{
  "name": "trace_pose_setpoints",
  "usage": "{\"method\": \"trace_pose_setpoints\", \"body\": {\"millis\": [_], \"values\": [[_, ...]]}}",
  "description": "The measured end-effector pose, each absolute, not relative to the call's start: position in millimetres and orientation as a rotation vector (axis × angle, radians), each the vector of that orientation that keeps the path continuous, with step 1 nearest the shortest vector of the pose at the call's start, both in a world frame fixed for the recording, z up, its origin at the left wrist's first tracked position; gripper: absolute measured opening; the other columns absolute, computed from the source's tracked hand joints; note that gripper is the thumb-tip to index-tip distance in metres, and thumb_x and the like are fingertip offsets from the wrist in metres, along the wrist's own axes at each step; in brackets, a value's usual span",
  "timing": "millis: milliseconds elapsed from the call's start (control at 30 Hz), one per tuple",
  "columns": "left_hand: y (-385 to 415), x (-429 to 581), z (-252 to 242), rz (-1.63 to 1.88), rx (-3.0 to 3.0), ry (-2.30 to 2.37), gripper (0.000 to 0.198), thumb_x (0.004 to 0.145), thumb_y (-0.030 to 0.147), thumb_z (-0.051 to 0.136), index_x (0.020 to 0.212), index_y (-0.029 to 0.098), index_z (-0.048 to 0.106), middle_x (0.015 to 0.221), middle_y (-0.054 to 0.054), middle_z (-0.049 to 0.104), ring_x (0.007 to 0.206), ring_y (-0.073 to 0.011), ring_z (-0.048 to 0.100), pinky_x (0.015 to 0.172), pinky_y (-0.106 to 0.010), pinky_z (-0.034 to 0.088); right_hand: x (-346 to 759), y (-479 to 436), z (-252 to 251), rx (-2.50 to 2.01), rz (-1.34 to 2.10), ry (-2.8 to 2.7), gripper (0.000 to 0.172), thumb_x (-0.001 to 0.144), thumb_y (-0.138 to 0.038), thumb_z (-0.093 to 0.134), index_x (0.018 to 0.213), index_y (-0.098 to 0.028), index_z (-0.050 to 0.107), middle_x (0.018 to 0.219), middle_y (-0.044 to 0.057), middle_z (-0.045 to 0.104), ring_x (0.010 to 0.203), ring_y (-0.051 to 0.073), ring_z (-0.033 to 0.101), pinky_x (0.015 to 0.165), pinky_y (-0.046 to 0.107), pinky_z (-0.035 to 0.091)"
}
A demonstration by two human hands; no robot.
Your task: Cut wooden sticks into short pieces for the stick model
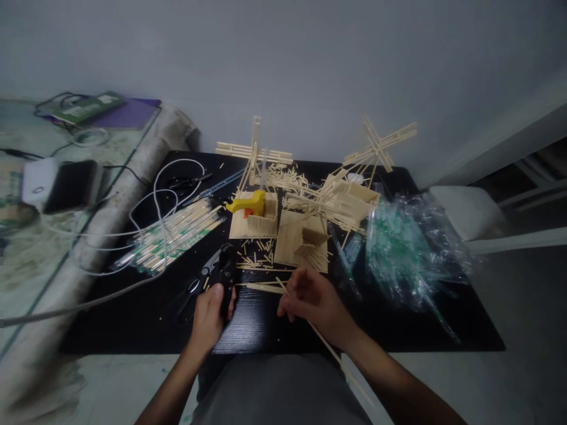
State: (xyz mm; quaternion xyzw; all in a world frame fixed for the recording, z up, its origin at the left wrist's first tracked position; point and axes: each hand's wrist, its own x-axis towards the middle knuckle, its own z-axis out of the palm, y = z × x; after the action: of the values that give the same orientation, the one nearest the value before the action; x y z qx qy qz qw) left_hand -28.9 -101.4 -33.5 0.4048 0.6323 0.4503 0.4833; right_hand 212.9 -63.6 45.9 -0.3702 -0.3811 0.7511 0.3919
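My left hand is closed round a black hand tool near the front left of the black table. To its right, my right hand pinches a long thin wooden stick, which slants down toward my forearm. Several loose sticks lie between the hands. Beyond them are two flat wooden bases, a left one with a yellow glue gun on it and a right one with a small upright piece. Short cut sticks are scattered in front of the bases.
Packed sticks and a white cable lie at left. Windmill-like crosses of sticks, one at left and one at right, stand at the back. Crumpled clear and green plastic packaging covers the right side. A phone rests beyond the table.
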Motion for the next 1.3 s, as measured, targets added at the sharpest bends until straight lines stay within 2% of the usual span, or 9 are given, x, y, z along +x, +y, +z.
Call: {"method": "trace_pose_setpoints", "body": {"millis": [100,233,333,433,533,667,767,1133,1300], "values": [[-99.1,-31.9,-29.9,1.050,0.977,1.512,0.067,0.093,0.076,0.043,0.074,0.016,0.066,0.054,-0.001,0.056,0.048,-0.0149,0.050,0.047,-0.026,0.043,204.2,-65.6,41.7,-0.959,1.865,-0.903,0.043,0.078,-0.036,0.091,0.093,-0.022,0.053,0.080,-0.008,0.050,0.067,0.014,0.073,0.052,0.020,0.051],[-96.4,-39.7,-13.8,0.905,1.106,1.475,0.067,0.095,0.074,0.042,0.072,0.017,0.066,0.055,-0.001,0.056,0.049,-0.0155,0.051,0.049,-0.026,0.042,199.0,-65.9,37.0,-0.997,1.857,-0.896,0.037,0.081,-0.038,0.087,0.102,-0.021,0.061,0.097,-0.001,0.062,0.082,0.019,0.079,0.061,0.024,0.059],[-94.7,-42.8,5.5,0.820,1.319,1.512,0.057,0.096,0.067,0.049,0.072,0.019,0.068,0.060,-0.002,0.060,0.056,-0.0173,0.056,0.056,-0.027,0.043,197.7,-66.8,34.5,-0.980,1.900,-0.903,0.035,0.084,-0.042,0.084,0.103,-0.019,0.065,0.091,0.002,0.068,0.081,0.021,0.079,0.061,0.027,0.062],[-92.6,-39.6,23.9,0.736,1.646,1.587,0.045,0.095,0.059,0.054,0.075,0.021,0.067,0.068,-0.003,0.067,0.063,-0.0206,0.062,0.063,-0.029,0.046,197.5,-67.6,34.1,-0.994,1.897,-0.946,0.035,0.087,-0.046,0.081,0.104,-0.018,0.069,0.085,0.003,0.071,0.066,0.017,0.074,0.046,0.023,0.055],[-91.4,-33.3,34.7,0.641,1.812,1.576,0.036,0.097,0.055,0.054,0.090,0.022,0.069,0.085,-0.005,0.074,0.077,-0.0247,0.070,0.072,-0.031,0.051,197.4,-68.0,35.3,-1.040,1.843,-0.998,0.032,0.090,-0.046,0.077,0.104,-0.018,0.071,0.084,0.003,0.072,0.053,0.011,0.065,0.036,0.018,0.042],[-92.7,-28.4,39.7,0.527,1.904,1.560,0.038,0.100,0.056,0.049,0.103,0.022,0.066,0.096,-0.009,0.074,0.088,-0.0282,0.072,0.079,-0.037,0.054,197.8,-68.0,36.8,-1.079,1.754,-1.060,0.027,0.091,-0.044,0.075,0.095,-0.017,0.071,0.079,0.002,0.073,0.044,0.006,0.053,0.035,0.018,0.030],[-95.2,-28.7,40.4,0.459,1.932,1.546,0.039,0.102,0.055,0.046,0.108,0.021,0.064,0.100,-0.010,0.073,0.093,-0.0290,0.072,0.083,-0.041,0.056,199.1,-67.9,37.9,-1.077,1.710,-1.100,0.027,0.091,-0.043,0.074,0.091,-0.016,0.071,0.077,0.002,0.073,0.046,0.006,0.052,0.041,0.019,0.033],[-99.4,-25.9,37.4,0.398,1.924,1.559,0.038,0.104,0.055,0.042,0.100,0.022,0.059,0.093,-0.007,0.070,0.087,-0.0272,0.071,0.076,-0.039,0.055,200.9,-66.9,38.8,-1.101,1.729,-1.116,0.029,0.091,-0.045,0.074,0.091,-0.017,0.072,0.076,0.002,0.074,0.045,0.007,0.052,0.045,0.021,0.036],[-97.8,-20.4,38.6,0.398,1.974,1.597,0.043,0.104,0.056,0.039,0.094,0.022,0.061,0.088,-0.008,0.070,0.081,-0.0272,0.072,0.072,-0.038,0.054,199.7,-67.9,39.9,-1.117,1.724,-1.084,0.030,0.090,-0.046,0.074,0.088,-0.016,0.071,0.072,0.002,0.071,0.043,0.006,0.044,0.044,0.022,0.033]]}}
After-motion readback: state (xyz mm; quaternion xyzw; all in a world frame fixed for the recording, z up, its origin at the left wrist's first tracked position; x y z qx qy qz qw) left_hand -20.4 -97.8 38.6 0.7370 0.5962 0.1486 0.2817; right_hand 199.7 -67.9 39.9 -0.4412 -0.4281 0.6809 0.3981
